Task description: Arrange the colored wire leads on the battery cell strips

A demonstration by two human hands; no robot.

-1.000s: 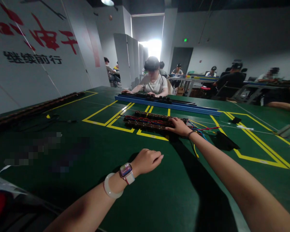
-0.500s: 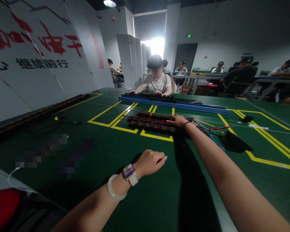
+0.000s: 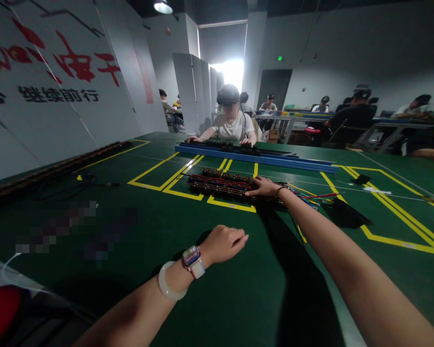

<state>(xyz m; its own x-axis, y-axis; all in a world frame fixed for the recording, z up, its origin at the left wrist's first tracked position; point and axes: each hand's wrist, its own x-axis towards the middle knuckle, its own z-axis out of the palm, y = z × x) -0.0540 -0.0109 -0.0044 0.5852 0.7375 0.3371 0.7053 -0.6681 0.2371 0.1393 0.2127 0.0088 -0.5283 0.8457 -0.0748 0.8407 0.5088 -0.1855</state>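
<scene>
My right hand (image 3: 263,187) reaches over a group of long black strips (image 3: 217,188) with red and blue wires running along them. Its fingers bend over the nearest strip, with the thumb on the near side. What lies under the palm is hidden. Loose wire ends (image 3: 304,195) in several colours stick out at the strips' right end, and a yellow wire (image 3: 302,233) hangs towards me. Resting on the green table (image 3: 210,299) nearer to me, my left hand (image 3: 224,245) is loosely curled, thumb against the fingers, with nothing visible in it.
A long blue rail (image 3: 253,158) with black pieces lies across the far side, where a person (image 3: 235,123) works with both hands. Yellow tape (image 3: 231,206) marks boxes on the table. A black flat piece (image 3: 349,212) lies right, dark cables (image 3: 90,182) left.
My right hand has shifted slightly nearer and over the front strip. The wire ends at the right have moved, and a yellow wire now hangs towards me. My left hand stays put.
</scene>
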